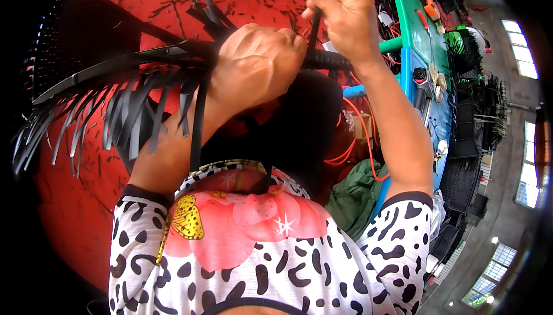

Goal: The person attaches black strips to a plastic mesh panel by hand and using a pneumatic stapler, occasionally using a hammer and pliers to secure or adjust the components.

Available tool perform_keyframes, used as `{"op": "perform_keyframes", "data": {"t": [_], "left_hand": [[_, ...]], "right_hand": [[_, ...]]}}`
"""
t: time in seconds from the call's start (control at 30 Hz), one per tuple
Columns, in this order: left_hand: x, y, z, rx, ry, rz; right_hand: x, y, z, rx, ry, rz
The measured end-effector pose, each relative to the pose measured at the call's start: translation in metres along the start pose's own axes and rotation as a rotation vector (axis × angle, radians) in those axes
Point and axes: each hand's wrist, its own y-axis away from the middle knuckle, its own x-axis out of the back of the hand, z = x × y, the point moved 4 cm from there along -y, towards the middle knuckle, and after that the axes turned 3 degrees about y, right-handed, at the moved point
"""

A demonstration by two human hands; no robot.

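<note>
Slipping seems the likeliest trouble from where I stand: the narrow black strip [314, 32], upper middle of the frame, looks smooth, and a loose pinch could let it slide out of the right hand [340, 18]. Snagging is another risk, since the fringe of flat black strips [124, 107] spreads across the left of the frame and some ends dangle over the left forearm [167, 153]; a quick pull might catch one. Any twist of the ribbed black bar [328, 59], near the centre, could upset the hold too.

As for the grip, the right thumb and fingers are drawn together, apparently pinching the narrow strip. The left hand [259, 58] is a closed fist over the bar, just left of the right wrist; its fingertips are hidden, so I can't tell whether it also traps strip ends.
</note>
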Motion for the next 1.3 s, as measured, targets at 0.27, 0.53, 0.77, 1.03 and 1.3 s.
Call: {"op": "perform_keyframes", "data": {"t": [0.27,0.53,0.77,1.03,1.3], "left_hand": [[0.005,0.002,0.003,-0.011,-0.026,0.113],[0.009,-0.003,-0.002,-0.082,0.001,0.112],[0.007,-0.005,-0.009,-0.065,0.088,0.021],[0.011,-0.014,-0.011,-0.067,0.127,-0.021],[0.012,-0.015,-0.01,-0.077,0.136,-0.029]], "right_hand": [[-0.036,-0.023,0.053,-0.175,0.023,-0.394],[-0.038,-0.027,0.058,-0.188,0.207,-0.479],[-0.017,-0.023,0.049,-0.186,-0.265,-0.468],[-0.013,-0.02,0.06,0.195,0.217,-0.585],[-0.014,-0.018,0.052,-0.12,-0.043,-0.493]]}}
